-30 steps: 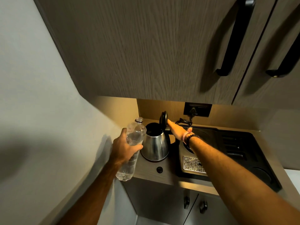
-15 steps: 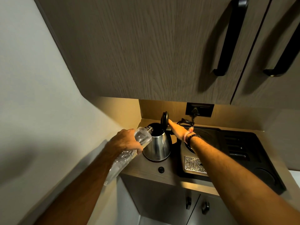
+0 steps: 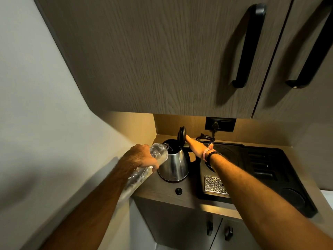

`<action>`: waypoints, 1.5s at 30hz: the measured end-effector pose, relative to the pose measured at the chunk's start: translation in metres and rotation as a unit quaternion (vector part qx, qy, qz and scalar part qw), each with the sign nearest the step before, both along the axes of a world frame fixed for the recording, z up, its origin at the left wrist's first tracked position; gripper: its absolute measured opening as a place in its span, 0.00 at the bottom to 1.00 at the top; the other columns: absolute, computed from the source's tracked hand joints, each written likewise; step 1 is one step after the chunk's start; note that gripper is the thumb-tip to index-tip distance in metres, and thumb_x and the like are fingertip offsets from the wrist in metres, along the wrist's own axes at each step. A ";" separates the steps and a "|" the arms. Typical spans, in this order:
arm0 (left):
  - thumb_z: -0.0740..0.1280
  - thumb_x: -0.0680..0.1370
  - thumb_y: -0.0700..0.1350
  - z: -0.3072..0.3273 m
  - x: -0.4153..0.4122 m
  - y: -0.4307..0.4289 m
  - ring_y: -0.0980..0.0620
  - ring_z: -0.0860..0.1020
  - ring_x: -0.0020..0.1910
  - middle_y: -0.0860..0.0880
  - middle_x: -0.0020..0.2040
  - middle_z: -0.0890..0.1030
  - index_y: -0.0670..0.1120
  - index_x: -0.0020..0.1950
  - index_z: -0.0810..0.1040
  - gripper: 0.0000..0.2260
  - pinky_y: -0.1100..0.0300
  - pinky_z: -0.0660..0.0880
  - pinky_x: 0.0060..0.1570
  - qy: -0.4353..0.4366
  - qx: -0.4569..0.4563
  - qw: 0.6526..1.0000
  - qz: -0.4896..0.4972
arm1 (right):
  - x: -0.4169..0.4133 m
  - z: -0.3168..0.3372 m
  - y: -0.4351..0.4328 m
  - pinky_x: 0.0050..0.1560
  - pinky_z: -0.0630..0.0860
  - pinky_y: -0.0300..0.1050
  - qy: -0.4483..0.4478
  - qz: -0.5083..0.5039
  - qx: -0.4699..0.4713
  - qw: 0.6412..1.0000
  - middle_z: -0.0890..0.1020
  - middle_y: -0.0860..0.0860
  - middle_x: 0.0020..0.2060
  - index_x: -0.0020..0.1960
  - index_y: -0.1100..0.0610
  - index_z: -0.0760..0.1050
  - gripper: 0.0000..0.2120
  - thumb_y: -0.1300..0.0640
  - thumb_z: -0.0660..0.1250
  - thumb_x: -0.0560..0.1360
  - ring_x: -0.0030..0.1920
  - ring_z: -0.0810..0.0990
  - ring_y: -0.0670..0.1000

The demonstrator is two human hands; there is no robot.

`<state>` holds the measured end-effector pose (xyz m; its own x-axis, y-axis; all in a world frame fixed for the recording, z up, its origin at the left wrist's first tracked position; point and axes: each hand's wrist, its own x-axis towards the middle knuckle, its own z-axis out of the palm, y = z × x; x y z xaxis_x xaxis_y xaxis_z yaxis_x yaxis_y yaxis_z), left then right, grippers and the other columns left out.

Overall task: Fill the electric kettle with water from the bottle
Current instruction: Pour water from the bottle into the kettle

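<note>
A steel electric kettle (image 3: 174, 165) stands on the counter's left end with its black lid (image 3: 181, 135) tipped up. My left hand (image 3: 140, 157) is shut on a clear plastic water bottle (image 3: 158, 155), which lies tilted with its open neck over the kettle's mouth. The bottle's lower part runs back under my forearm. My right hand (image 3: 195, 146) reaches over from the right, its fingertips resting against the raised lid. Whether water is flowing is too small to tell.
A black tray (image 3: 281, 170) with a metal drip grille (image 3: 214, 184) fills the counter (image 3: 162, 193) to the right of the kettle. A small black cap (image 3: 178, 190) lies in front of the kettle. A socket (image 3: 220, 124) and cord sit behind. Wall cupboards (image 3: 162, 60) hang overhead; wall close on the left.
My left hand has swung the bottle from upright to tilted and brought its neck over the kettle's opening. My right hand has stayed at the raised lid.
</note>
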<state>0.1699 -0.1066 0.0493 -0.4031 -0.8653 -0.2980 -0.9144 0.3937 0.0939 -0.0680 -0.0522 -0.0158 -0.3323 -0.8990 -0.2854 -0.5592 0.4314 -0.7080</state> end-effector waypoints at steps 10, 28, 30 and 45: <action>0.77 0.54 0.58 -0.007 0.006 0.003 0.46 0.76 0.49 0.47 0.50 0.75 0.47 0.63 0.72 0.40 0.55 0.75 0.41 0.023 0.006 1.000 0.009 | -0.001 0.001 0.000 0.76 0.35 0.73 -0.029 0.003 0.004 1.000 0.67 0.52 0.79 0.78 0.45 0.65 0.47 0.22 0.37 0.70 0.80 0.61 0.61; 0.76 0.53 0.61 -0.034 0.016 0.000 0.48 0.77 0.48 0.51 0.50 0.76 0.50 0.62 0.70 0.40 0.53 0.77 0.47 0.094 0.015 0.995 0.027 | -0.001 -0.002 -0.001 0.76 0.33 0.72 -0.052 -0.009 0.003 0.999 0.66 0.53 0.80 0.79 0.47 0.64 0.45 0.24 0.38 0.73 0.81 0.59 0.61; 0.76 0.53 0.60 -0.040 0.017 0.002 0.49 0.78 0.46 0.51 0.48 0.77 0.51 0.61 0.70 0.39 0.52 0.79 0.47 0.130 0.023 0.991 0.038 | 0.000 -0.002 -0.001 0.73 0.28 0.71 -0.036 -0.013 0.006 0.999 0.66 0.53 0.80 0.79 0.46 0.64 0.45 0.23 0.37 0.73 0.81 0.58 0.61; 0.80 0.59 0.63 -0.088 0.028 0.017 0.43 0.83 0.48 0.45 0.52 0.85 0.55 0.63 0.67 0.38 0.46 0.82 0.49 0.412 -0.144 0.885 0.162 | -0.001 0.002 -0.001 0.78 0.41 0.72 -0.052 0.005 0.010 0.999 0.67 0.53 0.79 0.80 0.48 0.63 0.56 0.18 0.38 0.63 0.80 0.61 0.61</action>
